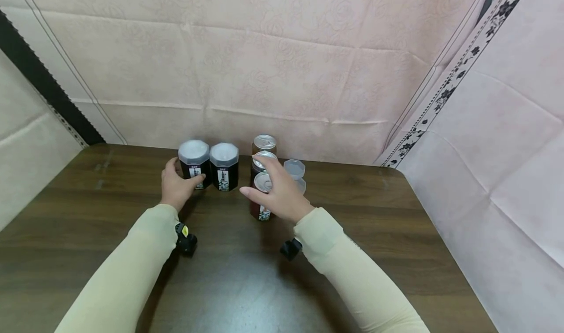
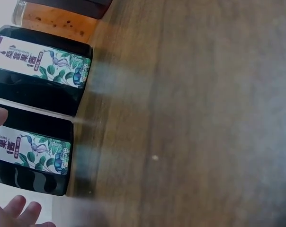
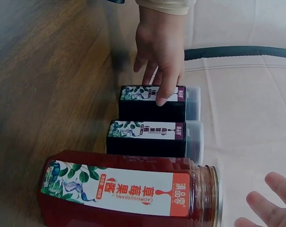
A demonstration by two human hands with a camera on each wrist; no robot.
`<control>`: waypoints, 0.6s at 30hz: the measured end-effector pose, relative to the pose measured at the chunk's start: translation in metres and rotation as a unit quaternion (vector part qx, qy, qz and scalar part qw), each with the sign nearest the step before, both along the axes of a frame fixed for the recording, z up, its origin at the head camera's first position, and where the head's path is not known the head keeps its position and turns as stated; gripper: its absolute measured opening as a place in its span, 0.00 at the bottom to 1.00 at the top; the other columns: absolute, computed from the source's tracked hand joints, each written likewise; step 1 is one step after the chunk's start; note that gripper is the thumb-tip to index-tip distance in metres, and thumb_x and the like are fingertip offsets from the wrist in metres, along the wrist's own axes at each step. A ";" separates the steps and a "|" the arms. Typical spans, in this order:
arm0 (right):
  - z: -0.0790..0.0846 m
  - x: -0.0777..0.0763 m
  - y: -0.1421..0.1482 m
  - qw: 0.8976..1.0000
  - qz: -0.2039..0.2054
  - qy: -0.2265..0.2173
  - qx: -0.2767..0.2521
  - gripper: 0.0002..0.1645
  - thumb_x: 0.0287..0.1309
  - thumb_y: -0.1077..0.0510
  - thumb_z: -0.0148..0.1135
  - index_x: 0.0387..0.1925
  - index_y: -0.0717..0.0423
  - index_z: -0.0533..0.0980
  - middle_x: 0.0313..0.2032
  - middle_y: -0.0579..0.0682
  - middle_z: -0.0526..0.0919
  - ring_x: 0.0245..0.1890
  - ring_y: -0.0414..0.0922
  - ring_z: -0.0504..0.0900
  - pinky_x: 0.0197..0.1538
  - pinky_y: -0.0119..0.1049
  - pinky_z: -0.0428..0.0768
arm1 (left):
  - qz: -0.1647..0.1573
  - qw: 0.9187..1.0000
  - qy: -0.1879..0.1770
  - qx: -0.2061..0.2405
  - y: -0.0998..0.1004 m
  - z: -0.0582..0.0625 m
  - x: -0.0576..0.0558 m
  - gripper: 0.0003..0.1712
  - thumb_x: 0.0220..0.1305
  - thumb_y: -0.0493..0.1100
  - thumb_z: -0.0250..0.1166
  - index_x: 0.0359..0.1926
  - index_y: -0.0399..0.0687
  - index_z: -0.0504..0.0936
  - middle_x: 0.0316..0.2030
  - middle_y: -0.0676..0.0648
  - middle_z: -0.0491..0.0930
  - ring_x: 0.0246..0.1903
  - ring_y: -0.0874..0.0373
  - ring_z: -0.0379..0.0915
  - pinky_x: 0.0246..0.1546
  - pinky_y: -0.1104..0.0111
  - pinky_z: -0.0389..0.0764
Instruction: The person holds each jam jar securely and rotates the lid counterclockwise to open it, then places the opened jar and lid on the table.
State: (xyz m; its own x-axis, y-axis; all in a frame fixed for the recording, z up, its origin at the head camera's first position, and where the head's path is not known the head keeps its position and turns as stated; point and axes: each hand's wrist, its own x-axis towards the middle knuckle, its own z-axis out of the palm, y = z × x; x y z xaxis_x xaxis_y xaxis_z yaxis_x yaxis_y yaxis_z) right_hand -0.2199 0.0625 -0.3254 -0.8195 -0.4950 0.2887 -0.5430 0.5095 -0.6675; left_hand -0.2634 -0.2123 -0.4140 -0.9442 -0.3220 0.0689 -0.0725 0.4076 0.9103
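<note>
Two dark jam jars with translucent octagonal caps stand side by side at the back: a left one (image 1: 205,168) and a right one (image 1: 224,176). My left hand (image 1: 178,183) is spread around the left jar, its thumb across the label; in the left wrist view a gap shows between the fingertips (image 2: 31,210) and the jar. A red jam jar (image 3: 119,189) with a metal pull-ring top heads a row of three uncapped jars. Over this row my right hand (image 1: 282,191) hovers with thumb and fingers spread, its fingertips (image 3: 266,208) apart from the red jar's metal top.
Behind the red jar stand a middle jar (image 1: 260,166) and a rear brown-orange jar (image 1: 265,144). Loose clear caps (image 1: 294,167) sit right of the row. The wooden table (image 1: 379,235) meets a cloth backdrop (image 1: 282,78) close behind the jars.
</note>
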 end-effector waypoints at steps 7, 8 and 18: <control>-0.001 -0.001 -0.005 0.999 0.003 -0.032 -0.003 0.44 0.58 0.38 0.62 0.71 0.44 0.58 0.69 0.42 0.60 0.68 0.41 0.61 0.68 0.48 0.63 | -0.014 0.999 0.026 0.033 -0.002 -0.001 -0.007 0.53 0.56 0.42 0.70 0.74 0.41 0.47 0.68 0.34 0.57 0.66 0.40 0.55 0.65 0.49 0.61; -0.002 -0.001 -0.005 0.999 0.004 -0.032 -0.004 0.44 0.58 0.38 0.62 0.71 0.44 0.58 0.69 0.43 0.60 0.68 0.41 0.61 0.68 0.47 0.63 | -0.017 0.999 0.024 0.032 -0.002 -0.001 -0.008 0.53 0.56 0.42 0.70 0.74 0.41 0.46 0.68 0.34 0.57 0.67 0.40 0.54 0.66 0.48 0.60; -0.004 -0.003 -0.011 0.999 0.013 -0.031 -0.004 0.45 0.58 0.38 0.61 0.72 0.46 0.57 0.70 0.44 0.59 0.69 0.40 0.59 0.69 0.46 0.62 | -0.025 0.999 0.024 0.038 -0.002 -0.004 -0.013 0.54 0.55 0.40 0.70 0.75 0.43 0.46 0.69 0.35 0.55 0.68 0.40 0.51 0.66 0.47 0.59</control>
